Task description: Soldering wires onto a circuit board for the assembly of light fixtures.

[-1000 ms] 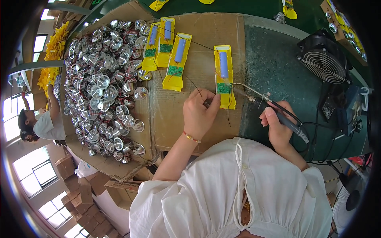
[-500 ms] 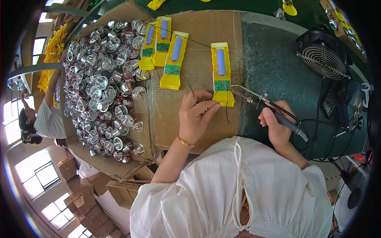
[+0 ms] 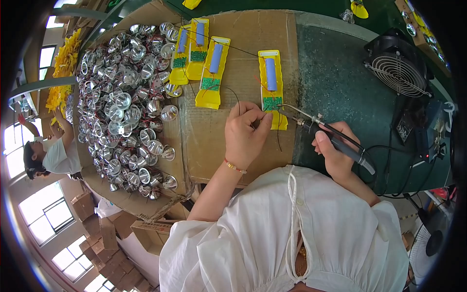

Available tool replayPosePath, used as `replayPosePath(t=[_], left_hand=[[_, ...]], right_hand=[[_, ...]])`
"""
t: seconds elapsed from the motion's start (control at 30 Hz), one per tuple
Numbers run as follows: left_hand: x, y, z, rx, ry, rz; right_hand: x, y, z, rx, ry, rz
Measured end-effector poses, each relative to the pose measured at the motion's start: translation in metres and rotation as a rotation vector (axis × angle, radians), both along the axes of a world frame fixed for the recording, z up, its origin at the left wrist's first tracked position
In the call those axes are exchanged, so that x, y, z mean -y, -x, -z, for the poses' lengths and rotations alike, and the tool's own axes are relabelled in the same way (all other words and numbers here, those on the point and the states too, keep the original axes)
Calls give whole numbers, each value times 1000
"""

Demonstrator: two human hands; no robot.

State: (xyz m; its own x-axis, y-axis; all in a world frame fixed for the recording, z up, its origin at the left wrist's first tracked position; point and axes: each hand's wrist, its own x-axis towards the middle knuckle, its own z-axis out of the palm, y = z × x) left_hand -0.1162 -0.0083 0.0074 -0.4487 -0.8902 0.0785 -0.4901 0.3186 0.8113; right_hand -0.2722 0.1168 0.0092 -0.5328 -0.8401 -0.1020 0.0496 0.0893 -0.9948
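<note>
On the cardboard sheet, yellow casing: lay right of three similar casings, green board upward.
Left hand: curled beside the casing; whether a wire was pinched, could not be told.
Right hand: gripped the soldering tool, working end at the board.
Heat hazard: a slip could have scorched the blue cell or burned the nearby left fingers.
Wire hazard: snagging the loose dark wire could have shifted the casing, no clamp being visible.

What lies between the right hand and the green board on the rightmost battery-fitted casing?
In the head view, the metal front end of the soldering tool spans from the right hand to the green board.
</note>
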Motion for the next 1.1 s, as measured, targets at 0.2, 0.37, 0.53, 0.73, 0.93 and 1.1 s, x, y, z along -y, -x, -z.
replayPosePath(t=[0.2, 0.37, 0.53, 0.73, 0.93, 1.1], left_hand=[[2, 0, 4, 22, -17, -1], [3, 1, 0, 43, 20, -14], [3, -3, -12, -2, -64, -20], [11, 3, -11, 293, -172, 1], [117, 132, -21, 385, 125, 190], [222, 210, 10, 129, 730, -87]], right_hand=[[-6, 8, 0, 133, 79, 110], [-10, 15, 4, 143, 94, 136], [-14, 24, 10, 107, 65, 170], [-18, 43, 20, 98, 79, 235], [-15, 49, 25, 179, -21, 286], [-16, 45, 24, 196, -25, 278]])
